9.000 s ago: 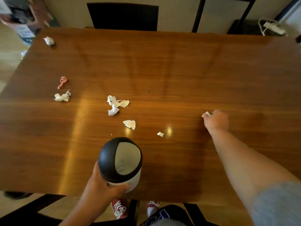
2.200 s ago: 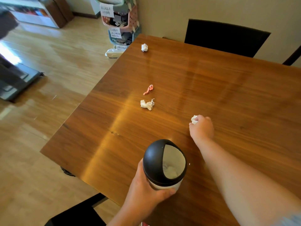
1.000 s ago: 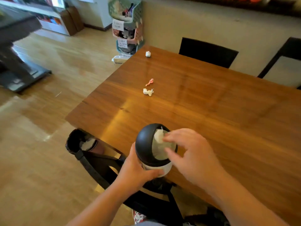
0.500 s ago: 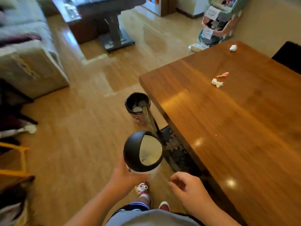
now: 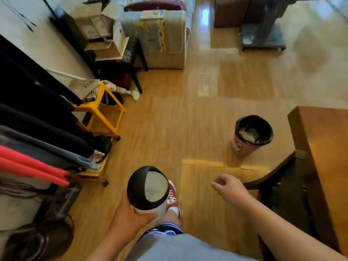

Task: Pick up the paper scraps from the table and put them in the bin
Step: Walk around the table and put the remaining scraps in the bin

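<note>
Black and domed, the swing lid of the small bin (image 5: 147,188) faces up in the head view, its pale flap showing, while the white body sits cupped in the left hand (image 5: 130,216), whose fingers wrap closed around the bin's base and side. The right hand (image 5: 230,190) hangs free just beside it over the wooden floor (image 5: 169,125), fingers loosely curled with nothing visible between them. Only a corner of the table (image 5: 327,140) shows at the right edge, and no paper scraps can be seen on that bare part; any left must lie out of view. A larger lined waste basket (image 5: 252,135) stands on the floor near the table corner, with pale rubbish inside. Crumpled paper should be nearly weightless, soft and easily crushed, so a light fingertip pinch on any raised fold ought to do. The bin itself looks light and smooth-sided; gripping low around its body seems soundest, leaving the flap free.
</note>
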